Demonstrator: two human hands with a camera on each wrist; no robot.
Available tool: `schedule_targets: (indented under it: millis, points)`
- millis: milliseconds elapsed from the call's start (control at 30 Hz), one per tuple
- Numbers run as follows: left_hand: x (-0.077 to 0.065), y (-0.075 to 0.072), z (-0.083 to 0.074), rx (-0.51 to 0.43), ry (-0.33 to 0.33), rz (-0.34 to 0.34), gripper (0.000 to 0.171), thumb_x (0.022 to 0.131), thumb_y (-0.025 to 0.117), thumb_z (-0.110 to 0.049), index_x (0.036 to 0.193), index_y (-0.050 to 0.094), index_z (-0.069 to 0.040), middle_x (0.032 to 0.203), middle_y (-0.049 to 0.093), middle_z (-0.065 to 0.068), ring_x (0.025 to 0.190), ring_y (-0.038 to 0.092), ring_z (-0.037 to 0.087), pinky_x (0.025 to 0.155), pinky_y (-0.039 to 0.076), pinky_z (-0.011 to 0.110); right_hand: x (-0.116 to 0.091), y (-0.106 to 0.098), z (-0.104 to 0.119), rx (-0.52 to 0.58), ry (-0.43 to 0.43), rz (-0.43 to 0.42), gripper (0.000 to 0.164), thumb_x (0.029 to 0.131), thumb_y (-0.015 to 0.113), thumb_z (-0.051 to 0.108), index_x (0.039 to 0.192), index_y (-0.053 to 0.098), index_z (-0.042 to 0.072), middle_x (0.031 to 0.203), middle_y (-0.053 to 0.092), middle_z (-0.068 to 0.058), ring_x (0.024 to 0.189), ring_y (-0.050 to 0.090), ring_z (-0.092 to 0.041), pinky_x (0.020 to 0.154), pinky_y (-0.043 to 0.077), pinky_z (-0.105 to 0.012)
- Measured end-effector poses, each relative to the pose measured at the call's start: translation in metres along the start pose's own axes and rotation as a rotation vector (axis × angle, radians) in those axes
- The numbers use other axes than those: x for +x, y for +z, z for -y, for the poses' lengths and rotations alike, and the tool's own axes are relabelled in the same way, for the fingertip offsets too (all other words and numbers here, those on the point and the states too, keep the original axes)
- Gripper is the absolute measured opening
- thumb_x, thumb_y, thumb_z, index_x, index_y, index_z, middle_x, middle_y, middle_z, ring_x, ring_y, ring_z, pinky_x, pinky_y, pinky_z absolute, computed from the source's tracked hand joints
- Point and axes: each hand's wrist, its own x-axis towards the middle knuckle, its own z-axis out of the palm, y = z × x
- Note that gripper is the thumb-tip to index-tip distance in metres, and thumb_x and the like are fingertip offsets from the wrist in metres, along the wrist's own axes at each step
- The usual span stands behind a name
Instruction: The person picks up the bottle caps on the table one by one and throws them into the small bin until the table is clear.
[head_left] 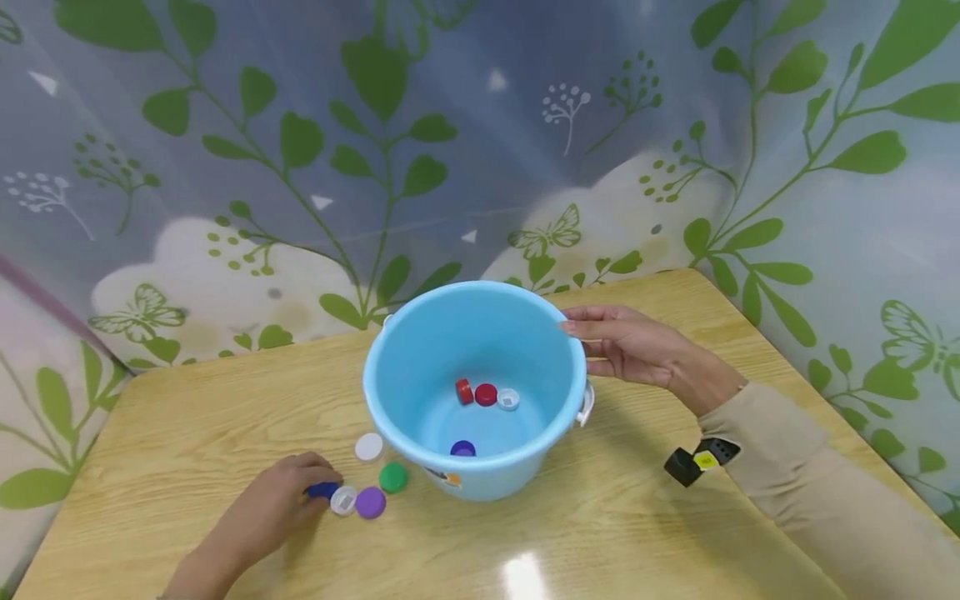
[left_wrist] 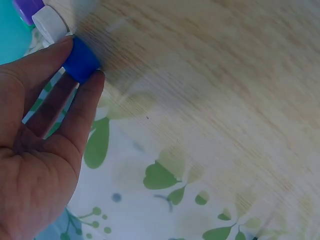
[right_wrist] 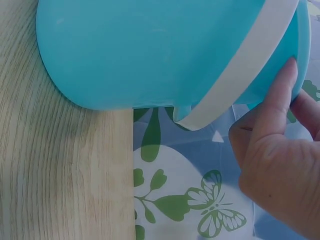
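On the worktop [head_left: 600, 525], just left of the bucket [head_left: 487, 479], a blue cap [head_left: 322, 490] is pinched! It is best lifted straight up, so that the white cap [head_left: 343, 501] just beside it isn't dragged along, with the bucket held steady by its rim. The left hand [head_left: 273, 502] is closed only to the cap's width, its edges caught by the fingertips. Over at the right, the rim is lightly gripped by the right hand [head_left: 633, 346], fingers part-bent.
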Motion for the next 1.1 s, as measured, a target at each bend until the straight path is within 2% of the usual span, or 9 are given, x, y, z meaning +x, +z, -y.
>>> schedule_targets:
  millis: [200,333,400,467,600,767,933,1033,1100]
  points:
    - [0.000,0.001,0.003,-0.004,0.003,0.001,0.026,0.073,0.079,-0.002,0.095,0.073,-0.013,0.094,0.064,-0.007,0.088,0.062,0.016,0.078,0.056,0.036,0.001,0.001,0.000,-0.019,-0.001,-0.010,0.041,0.096,0.058,0.009,0.133,0.044,-0.001,0.107,0.064,-0.011,0.089,0.067,-0.019,0.079,0.058,-0.033]
    - [0.000,-0.005,0.004,-0.001,0.007,-0.003,0.025,0.074,0.079,-0.002,0.096,0.072,-0.011,0.095,0.065,-0.005,0.088,0.063,0.017,0.077,0.057,0.036,0.002,0.003,-0.001,-0.018,-0.002,-0.006,0.042,0.096,0.058,0.009,0.134,0.044,-0.001,0.107,0.064,-0.011,0.089,0.066,-0.018,0.079,0.057,-0.033]
    - [0.004,-0.014,0.003,0.010,0.013,-0.039,0.025,0.074,0.079,-0.001,0.097,0.072,-0.008,0.095,0.065,-0.003,0.086,0.063,0.017,0.075,0.057,0.035,0.002,0.003,-0.001,-0.010,-0.004,-0.005,0.040,0.096,0.057,0.009,0.133,0.045,0.000,0.107,0.064,-0.011,0.090,0.067,-0.019,0.079,0.057,-0.033]
    - [0.009,-0.026,-0.001,0.021,0.031,-0.111,0.026,0.073,0.080,0.001,0.097,0.072,-0.007,0.096,0.066,-0.001,0.085,0.064,0.017,0.071,0.058,0.033,0.001,0.003,0.000,-0.001,-0.005,-0.008,0.037,0.096,0.057,0.008,0.131,0.047,0.000,0.106,0.065,-0.011,0.088,0.067,-0.019,0.078,0.058,-0.033]
    - [0.023,-0.059,-0.016,0.055,0.107,-0.291,0.032,0.070,0.081,0.004,0.100,0.072,-0.004,0.099,0.066,0.004,0.085,0.064,0.022,0.065,0.057,0.035,0.000,0.002,0.000,0.007,-0.009,-0.009,0.034,0.096,0.058,0.008,0.128,0.050,0.001,0.104,0.065,-0.011,0.087,0.067,-0.018,0.077,0.058,-0.032]
    - [0.042,-0.094,-0.042,0.066,0.156,-0.424,0.034,0.071,0.080,0.005,0.103,0.070,0.001,0.104,0.065,0.009,0.091,0.063,0.027,0.068,0.056,0.040,0.001,0.002,-0.002,0.009,-0.001,-0.008,0.034,0.097,0.057,0.008,0.128,0.050,0.001,0.105,0.065,-0.011,0.087,0.067,-0.018,0.077,0.058,-0.032]
    - [0.064,-0.117,-0.068,0.072,0.213,-0.501,0.033,0.074,0.078,0.006,0.106,0.070,0.002,0.107,0.064,0.009,0.095,0.062,0.025,0.069,0.056,0.037,0.001,0.002,-0.001,-0.027,-0.005,-0.022,0.041,0.096,0.058,0.010,0.134,0.045,-0.001,0.108,0.064,-0.012,0.090,0.067,-0.019,0.080,0.057,-0.034]
    - [0.077,-0.124,-0.083,0.048,0.281,-0.512,0.033,0.074,0.077,0.007,0.105,0.070,0.001,0.106,0.065,0.009,0.095,0.062,0.025,0.071,0.055,0.037,0.001,0.002,0.001,-0.045,-0.006,-0.026,0.047,0.096,0.059,0.011,0.137,0.041,-0.003,0.109,0.064,-0.012,0.090,0.067,-0.019,0.080,0.057,-0.034]
    - [0.085,-0.124,-0.091,0.030,0.330,-0.495,0.034,0.073,0.077,0.009,0.105,0.070,0.001,0.106,0.065,0.010,0.095,0.062,0.026,0.073,0.055,0.038,0.001,0.002,0.001,-0.049,-0.001,-0.026,0.049,0.096,0.059,0.011,0.139,0.039,-0.003,0.109,0.064,-0.012,0.090,0.067,-0.019,0.081,0.057,-0.034]
